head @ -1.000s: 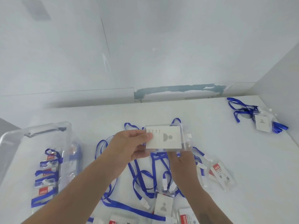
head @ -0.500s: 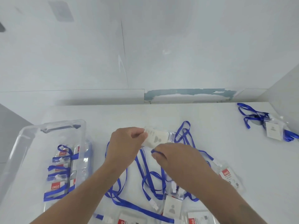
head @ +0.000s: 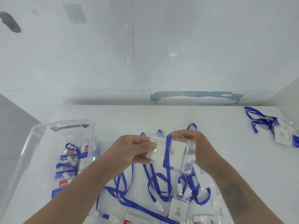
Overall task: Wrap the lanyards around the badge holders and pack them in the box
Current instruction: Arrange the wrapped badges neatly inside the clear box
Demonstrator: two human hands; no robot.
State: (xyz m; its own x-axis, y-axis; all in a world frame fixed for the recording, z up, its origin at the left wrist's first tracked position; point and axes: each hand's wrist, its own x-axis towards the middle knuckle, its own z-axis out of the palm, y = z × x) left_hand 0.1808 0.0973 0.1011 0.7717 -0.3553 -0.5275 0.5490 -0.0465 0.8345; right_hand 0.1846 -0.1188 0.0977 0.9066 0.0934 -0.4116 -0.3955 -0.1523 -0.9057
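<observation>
**Badge holder held above bench, lanyard crossing its face**

Left hand (head: 134, 148) raised mid-frame, grip pinched on the left edge of the clear plastic badge holder with white card (head: 171, 152). Right hand (head: 192, 139) curled over the right end, grip closed there; fingertips blurred. Blue ribbon lanyard (head: 167, 152) running down across the card. Loose lanyard pile (head: 158, 188) beneath, partly cut off below. Clear plastic box (head: 32, 135) at left, wrapped holders inside. Open white bench (head: 234, 159) to the right.
</observation>
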